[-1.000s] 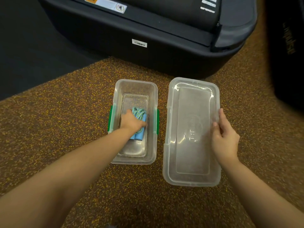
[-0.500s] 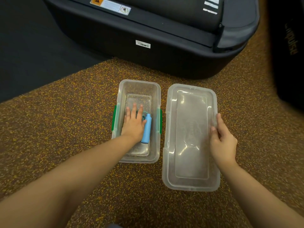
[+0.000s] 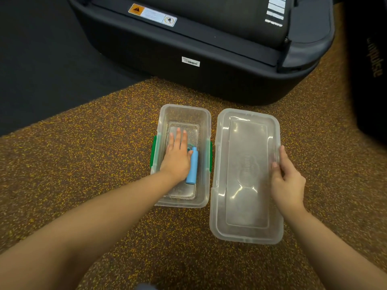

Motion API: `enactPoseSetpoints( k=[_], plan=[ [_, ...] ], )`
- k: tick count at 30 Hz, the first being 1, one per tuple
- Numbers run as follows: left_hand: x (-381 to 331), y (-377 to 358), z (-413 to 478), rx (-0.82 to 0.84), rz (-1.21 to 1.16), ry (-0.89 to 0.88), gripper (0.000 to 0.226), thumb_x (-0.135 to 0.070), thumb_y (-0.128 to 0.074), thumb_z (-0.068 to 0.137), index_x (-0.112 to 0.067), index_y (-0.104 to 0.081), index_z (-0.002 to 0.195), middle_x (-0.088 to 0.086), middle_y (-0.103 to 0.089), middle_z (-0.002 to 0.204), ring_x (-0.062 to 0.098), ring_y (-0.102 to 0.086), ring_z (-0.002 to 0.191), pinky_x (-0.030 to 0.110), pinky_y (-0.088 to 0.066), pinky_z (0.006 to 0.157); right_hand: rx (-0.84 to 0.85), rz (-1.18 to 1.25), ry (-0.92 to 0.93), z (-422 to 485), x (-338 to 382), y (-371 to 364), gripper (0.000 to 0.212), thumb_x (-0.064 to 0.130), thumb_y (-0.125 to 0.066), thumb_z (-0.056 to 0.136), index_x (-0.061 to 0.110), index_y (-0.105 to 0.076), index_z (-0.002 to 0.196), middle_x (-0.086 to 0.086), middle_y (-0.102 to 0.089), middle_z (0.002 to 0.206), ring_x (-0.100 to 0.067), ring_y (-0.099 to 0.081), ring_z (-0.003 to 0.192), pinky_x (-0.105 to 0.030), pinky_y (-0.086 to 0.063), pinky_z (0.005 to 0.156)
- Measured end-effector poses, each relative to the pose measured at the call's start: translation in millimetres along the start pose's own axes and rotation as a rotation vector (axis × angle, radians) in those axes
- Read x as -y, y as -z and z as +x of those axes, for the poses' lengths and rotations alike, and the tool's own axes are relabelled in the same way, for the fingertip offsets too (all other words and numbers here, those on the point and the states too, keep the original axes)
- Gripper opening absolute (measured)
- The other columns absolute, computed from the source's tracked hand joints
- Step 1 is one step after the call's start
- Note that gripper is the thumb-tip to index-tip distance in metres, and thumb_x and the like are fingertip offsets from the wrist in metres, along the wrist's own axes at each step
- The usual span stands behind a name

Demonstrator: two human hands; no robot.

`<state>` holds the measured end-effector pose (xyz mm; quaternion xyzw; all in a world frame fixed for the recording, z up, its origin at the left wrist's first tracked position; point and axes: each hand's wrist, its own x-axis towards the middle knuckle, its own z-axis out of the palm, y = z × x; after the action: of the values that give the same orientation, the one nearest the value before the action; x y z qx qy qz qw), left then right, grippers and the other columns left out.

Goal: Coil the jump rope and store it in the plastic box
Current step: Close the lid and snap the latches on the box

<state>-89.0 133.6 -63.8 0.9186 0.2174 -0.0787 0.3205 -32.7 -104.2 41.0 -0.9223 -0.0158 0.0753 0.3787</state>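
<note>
A clear plastic box (image 3: 206, 126) with green side latches stands on the speckled brown floor. Inside it lies the jump rope: one light blue handle (image 3: 193, 167) shows, with a bit of teal rope (image 3: 190, 146) at its far end. My left hand (image 3: 177, 155) lies flat in the box with fingers spread, pressing on the coil and covering most of it. The clear lid (image 3: 247, 176) lies flat on the floor just right of the box. My right hand (image 3: 287, 178) grips the lid's right edge, fingers curled over the rim.
A large black machine base (image 3: 199, 49) with a warning sticker stands just beyond the box. A dark mat (image 3: 41, 59) covers the floor at the far left. Another black object (image 3: 370, 65) stands at the right edge.
My left hand went from curled around the rope to flat with fingers spread over it. The blue handle now lies uncovered beside the hand. The right hand still holds the lid's edge.
</note>
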Motion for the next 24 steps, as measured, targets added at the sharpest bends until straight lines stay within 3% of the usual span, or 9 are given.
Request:
enactPoseSetpoints(
  k=[2,3,11,17,19,21,24],
  plan=[
    [-1.1,11.2,-8.4,-0.089,-0.063,-0.054,0.059,-0.022,-0.029,0.102,-0.007,0.000,0.151,0.008,0.005,0.161,0.023,0.011,0.147,0.036,0.000,0.120,0.011,0.014,-0.004,-1.8,3.2,-4.6,0.047,0.012,-0.043,0.098,0.019,-0.036,0.144,-0.009,-0.056,0.132,-0.029,-0.049,0.120,-0.015,-0.035,0.091],
    [0.6,16.7,-13.8,-0.131,-0.058,-0.078,0.058,-0.021,-0.029,0.102,-0.008,-0.002,0.151,0.006,0.003,0.161,0.021,0.010,0.147,0.034,0.000,0.120,0.018,0.020,-0.003,-2.9,5.4,-7.3,0.047,0.012,-0.043,0.098,0.020,-0.036,0.144,-0.008,-0.056,0.132,-0.029,-0.048,0.122,-0.018,-0.036,0.092],
    [35.6,45.0,-51.5,-0.270,0.220,-0.023,0.056,-0.033,-0.021,0.102,-0.018,0.001,0.151,0.000,0.005,0.160,0.015,0.017,0.142,0.037,0.006,0.117,0.080,0.029,-0.008,-2.2,16.5,-46.8,0.047,0.015,-0.041,0.099,0.022,-0.033,0.145,-0.006,-0.054,0.136,-0.015,-0.050,0.115,-0.008,-0.025,0.086],
    [69.6,60.5,-64.0,-0.268,0.310,0.078,0.057,-0.045,-0.012,0.100,-0.025,0.009,0.149,-0.003,0.018,0.155,0.017,0.022,0.141,0.039,0.008,0.116,0.176,0.014,0.015,-0.5,35.2,-91.0,0.050,0.016,-0.039,0.100,0.024,-0.027,0.148,-0.014,-0.059,0.126,-0.027,-0.055,0.112,-0.015,-0.031,0.088],
    [77.3,62.9,-66.0,-0.257,0.325,0.103,0.060,-0.050,-0.009,0.098,-0.027,0.009,0.149,-0.003,0.019,0.155,0.016,0.024,0.141,0.039,0.008,0.116,0.196,0.009,0.022,1.2,37.3,-106.6,0.051,0.017,-0.038,0.100,0.026,-0.024,0.148,-0.015,-0.063,0.112,-0.027,-0.060,0.097,-0.028,-0.041,0.096],
    [81.8,63.0,-66.8,-0.231,0.339,0.107,0.064,-0.056,-0.007,0.095,-0.027,0.011,0.150,-0.002,0.021,0.156,0.017,0.026,0.141,0.039,0.009,0.116,0.202,0.005,0.038,3.2,36.6,-123.3,0.052,0.018,-0.037,0.100,0.029,-0.022,0.148,-0.011,-0.063,0.095,-0.022,-0.057,0.079,-0.044,-0.050,0.092],
    [81.2,58.3,-68.5,-0.165,0.320,0.086,0.072,-0.063,-0.004,0.090,-0.027,0.014,0.150,-0.002,0.023,0.156,0.018,0.026,0.141,0.039,0.011,0.115,0.208,0.027,0.042,4.0,37.2,-143.3,0.053,0.015,-0.035,0.100,0.032,-0.020,0.148,-0.012,-0.063,0.097,-0.019,-0.055,0.079,-0.040,-0.051,0.088]
  ],
)
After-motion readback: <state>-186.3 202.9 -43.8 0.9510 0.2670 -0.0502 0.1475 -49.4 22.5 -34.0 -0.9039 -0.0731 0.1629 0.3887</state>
